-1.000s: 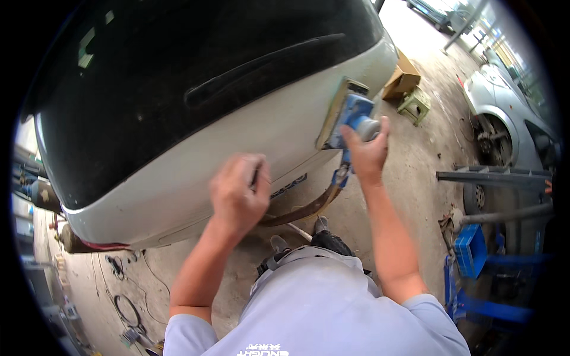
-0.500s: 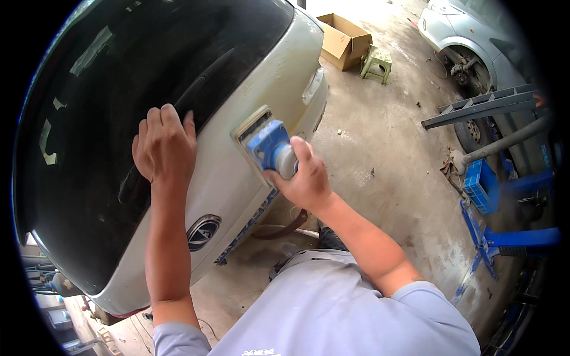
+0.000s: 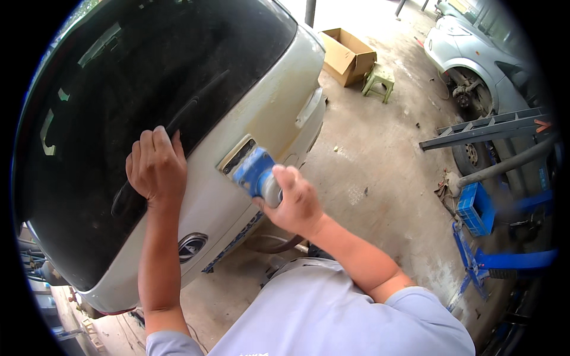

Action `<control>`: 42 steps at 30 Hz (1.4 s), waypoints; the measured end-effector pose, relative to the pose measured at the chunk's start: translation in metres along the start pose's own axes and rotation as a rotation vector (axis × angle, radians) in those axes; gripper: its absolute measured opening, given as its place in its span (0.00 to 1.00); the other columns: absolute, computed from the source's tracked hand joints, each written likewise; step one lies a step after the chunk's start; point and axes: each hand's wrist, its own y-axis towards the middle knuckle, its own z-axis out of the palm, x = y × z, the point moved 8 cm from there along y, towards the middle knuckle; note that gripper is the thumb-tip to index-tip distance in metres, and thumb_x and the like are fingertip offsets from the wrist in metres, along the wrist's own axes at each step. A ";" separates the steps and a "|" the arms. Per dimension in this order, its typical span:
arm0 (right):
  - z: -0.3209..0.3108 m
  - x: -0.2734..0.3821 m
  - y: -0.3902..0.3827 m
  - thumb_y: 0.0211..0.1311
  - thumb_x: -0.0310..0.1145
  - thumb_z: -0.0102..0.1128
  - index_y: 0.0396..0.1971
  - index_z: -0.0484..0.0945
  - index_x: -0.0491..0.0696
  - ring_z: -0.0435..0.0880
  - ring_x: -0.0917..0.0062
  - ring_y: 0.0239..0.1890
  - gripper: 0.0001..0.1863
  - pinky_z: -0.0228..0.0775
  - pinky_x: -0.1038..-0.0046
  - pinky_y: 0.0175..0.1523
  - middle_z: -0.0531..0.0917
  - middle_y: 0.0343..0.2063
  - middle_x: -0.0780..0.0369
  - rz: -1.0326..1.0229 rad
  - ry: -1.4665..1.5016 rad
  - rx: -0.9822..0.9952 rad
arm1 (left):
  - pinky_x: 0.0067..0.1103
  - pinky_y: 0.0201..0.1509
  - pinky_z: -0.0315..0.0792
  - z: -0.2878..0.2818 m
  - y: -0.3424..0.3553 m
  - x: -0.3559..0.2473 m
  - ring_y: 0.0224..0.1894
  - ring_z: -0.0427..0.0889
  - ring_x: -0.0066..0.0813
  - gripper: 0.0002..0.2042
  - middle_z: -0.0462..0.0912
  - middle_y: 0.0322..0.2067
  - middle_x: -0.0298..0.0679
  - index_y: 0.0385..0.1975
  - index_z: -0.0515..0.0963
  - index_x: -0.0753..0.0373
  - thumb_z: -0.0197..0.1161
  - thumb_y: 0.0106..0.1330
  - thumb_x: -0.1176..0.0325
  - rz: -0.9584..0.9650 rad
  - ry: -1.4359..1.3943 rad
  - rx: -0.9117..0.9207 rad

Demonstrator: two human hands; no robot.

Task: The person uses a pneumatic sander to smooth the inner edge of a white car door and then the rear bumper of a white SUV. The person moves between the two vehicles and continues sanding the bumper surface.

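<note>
A blue sander [image 3: 254, 170] with a grey rounded body and a rectangular pad is gripped in my right hand [image 3: 295, 200]. Its pad rests on the pale tailgate [image 3: 212, 172] of a car. The pad's underside is hidden, and the tool looks slightly blurred. My left hand [image 3: 157, 168] leans on the car's dark rear window [image 3: 89, 154], over the rear wiper [image 3: 185, 114]. The thumb stands apart from its bent fingers; the fingertips are partly hidden, with no tool visible there. Below the hands sits an oval emblem [image 3: 192, 247] on the tailgate.
A cardboard box [image 3: 347, 56] and a green stool [image 3: 379, 82] stand on the concrete floor beyond the car. Along the right are a silver car [image 3: 460, 53] with an exposed wheel hub, a grey ladder-like frame [image 3: 487, 127], a blue crate [image 3: 476, 209] and blue metal equipment [image 3: 513, 260].
The view has shifted, so the car sits lower in it. The sander has slid a little left and toward me along the tailgate. My left hand stays over the wiper.
</note>
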 end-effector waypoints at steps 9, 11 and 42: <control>-0.008 -0.014 0.004 0.48 0.38 0.84 0.59 0.65 0.46 0.82 0.50 0.36 0.42 0.79 0.56 0.37 0.78 0.38 0.51 0.017 -0.012 -0.003 | 0.30 0.46 0.76 -0.004 -0.005 -0.002 0.40 0.84 0.34 0.13 0.84 0.38 0.35 0.45 0.84 0.62 0.72 0.66 0.62 -0.032 -0.031 -0.048; -0.013 -0.013 0.024 0.49 0.38 0.84 0.59 0.65 0.46 0.83 0.50 0.36 0.42 0.79 0.55 0.37 0.78 0.38 0.50 0.010 0.009 -0.038 | 0.30 0.46 0.75 -0.004 -0.006 -0.002 0.40 0.84 0.34 0.13 0.84 0.38 0.35 0.45 0.84 0.62 0.71 0.67 0.62 -0.041 -0.024 -0.042; -0.004 -0.026 0.005 0.52 0.39 0.81 0.60 0.64 0.46 0.83 0.48 0.36 0.41 0.79 0.54 0.38 0.79 0.40 0.48 0.044 0.031 -0.062 | 0.30 0.47 0.75 -0.004 -0.003 0.003 0.39 0.84 0.35 0.13 0.83 0.37 0.36 0.45 0.84 0.62 0.72 0.65 0.65 -0.089 -0.099 -0.020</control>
